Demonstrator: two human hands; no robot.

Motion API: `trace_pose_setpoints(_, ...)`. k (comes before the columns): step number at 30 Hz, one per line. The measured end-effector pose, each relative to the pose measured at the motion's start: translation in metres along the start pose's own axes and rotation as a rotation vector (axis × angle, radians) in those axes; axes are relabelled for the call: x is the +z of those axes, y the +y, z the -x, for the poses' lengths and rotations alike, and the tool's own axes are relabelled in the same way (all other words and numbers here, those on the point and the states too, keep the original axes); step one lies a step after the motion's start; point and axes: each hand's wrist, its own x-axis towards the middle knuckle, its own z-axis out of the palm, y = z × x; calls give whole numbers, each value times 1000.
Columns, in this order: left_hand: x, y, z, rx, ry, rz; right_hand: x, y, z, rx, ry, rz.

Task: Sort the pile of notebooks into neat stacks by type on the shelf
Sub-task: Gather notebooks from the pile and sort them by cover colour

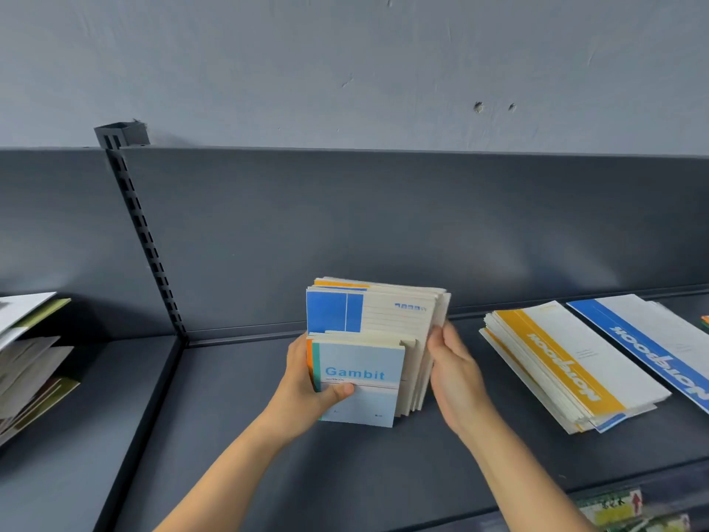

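My left hand (pixel 307 385) clamps the upright bundle of mixed cream-paged paper notebooks (pixel 387 320) held between both hands, thumb on its small pale-blue Gambit notebook (pixel 360 374), right hand (pixel 456 370) pinching the outer edge; risk: unequal sizes fan out, spilling onto the dark grey metal shelf (pixel 268 474).

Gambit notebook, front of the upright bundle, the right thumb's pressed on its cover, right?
No. In the head view the thumb on the Gambit notebook belongs to the left hand; the right hand holds the opposite edge of the bundle.
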Motion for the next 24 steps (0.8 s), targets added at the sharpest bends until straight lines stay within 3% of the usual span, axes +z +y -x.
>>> trace_pose_setpoints(4, 0, -2, 1, 9, -56, 51, 4, 0, 5, 62, -194, -19)
trace_pose_setpoints(9, 1, 0, 2, 1, -44, 45, 7, -11, 4, -49, -113, 24)
trace_pose_setpoints(18, 5, 1, 1, -4, -28, 57, -13, -17, 2, -74, -135, -29)
trace_pose_setpoints(21, 6, 1, -1, -8, -16, 59, -18, -16, 3, -155, 34, 30)
trace_pose_setpoints(24, 8, 2, -2, -12, -33, 59, -16, -12, 8, -273, 257, 246)
